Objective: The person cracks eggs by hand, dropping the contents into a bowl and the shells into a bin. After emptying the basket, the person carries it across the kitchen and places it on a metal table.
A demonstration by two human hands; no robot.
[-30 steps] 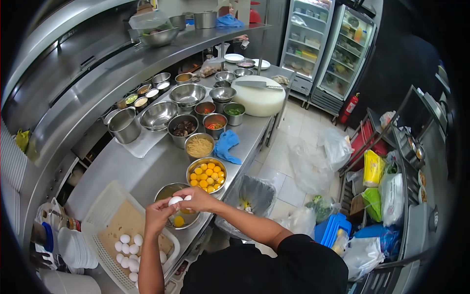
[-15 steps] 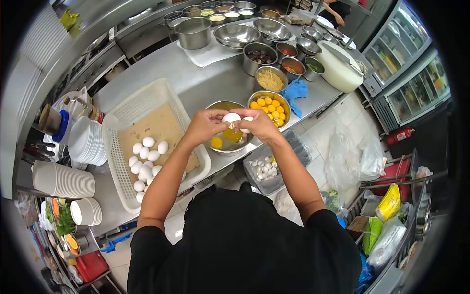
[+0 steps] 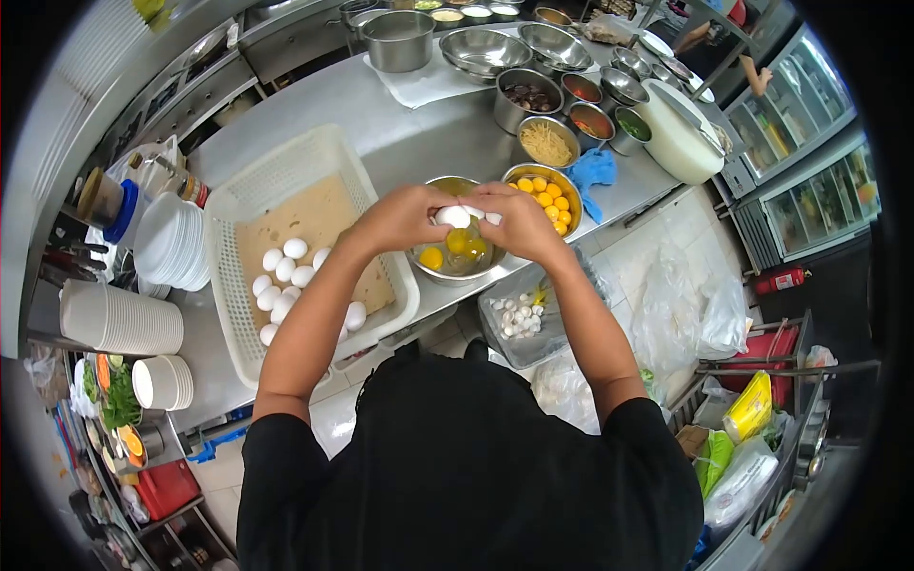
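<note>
Left hand (image 3: 400,217) and right hand (image 3: 519,224) pinched the egg (image 3: 455,216) between them: probably brittle, slippery, best gripped at each half.

This is looking like a commercial restaurant kitchen. Steel bowls (image 3: 486,49) are crowding the far edge of the stainless tabletop (image 3: 428,133), and glass-door refrigerators (image 3: 809,195) are standing beyond its right end.

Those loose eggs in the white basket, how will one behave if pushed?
Likely rolls: eggs are rounded, lying loose on the flat liner. Probably fragile: one shell is split open between left hand and right hand.
</note>
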